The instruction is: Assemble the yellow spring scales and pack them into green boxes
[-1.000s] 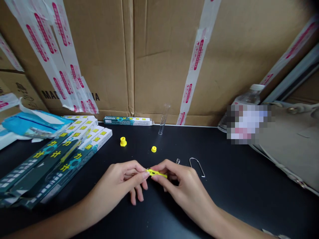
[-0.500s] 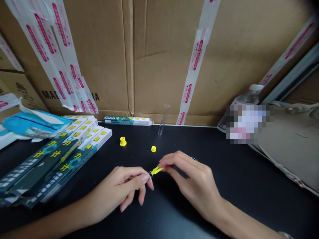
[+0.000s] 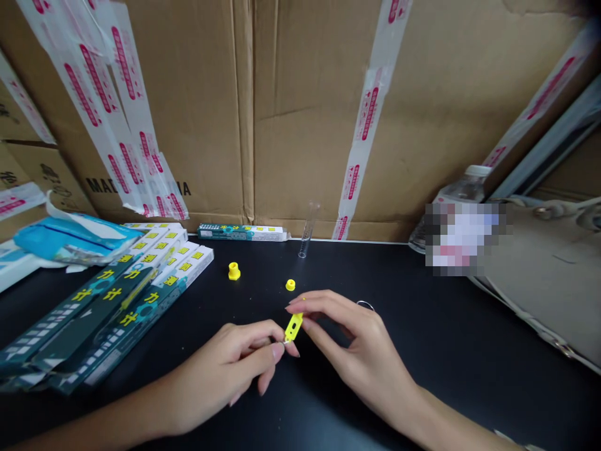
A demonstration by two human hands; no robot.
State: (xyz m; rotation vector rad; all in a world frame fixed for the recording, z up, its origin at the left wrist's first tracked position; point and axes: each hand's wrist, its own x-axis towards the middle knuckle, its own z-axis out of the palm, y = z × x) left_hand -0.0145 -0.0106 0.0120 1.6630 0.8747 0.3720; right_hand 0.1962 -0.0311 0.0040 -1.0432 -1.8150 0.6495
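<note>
My right hand (image 3: 359,338) pinches a flat yellow plastic piece (image 3: 293,326) with a slot and small holes through it, its broad face showing. My left hand (image 3: 235,360) is closed at the piece's lower end, thumb and forefinger pinching a small metal wire loop (image 3: 284,342) that meets the yellow plastic. What the left fingers hold beyond this loop is hidden. Past my hands lie a small yellow round cap (image 3: 290,285) and a larger yellow flanged plug (image 3: 233,271). A clear graduated plastic tube (image 3: 307,235) stands upright near the cardboard.
Several printed narrow boxes (image 3: 136,294) lie at left, beside a blue packet (image 3: 75,235). Another narrow box (image 3: 241,232) rests along the cardboard wall (image 3: 206,113). A metal ring (image 3: 365,305) shows behind my right hand. At right are a plastic bottle (image 3: 462,188) and a beige bag (image 3: 549,269).
The yellow piece has turned from edge-on to show its slotted face and tilted steeper, its lower end dropping slightly. Both hands stay close together. The whole view has shifted slightly.
</note>
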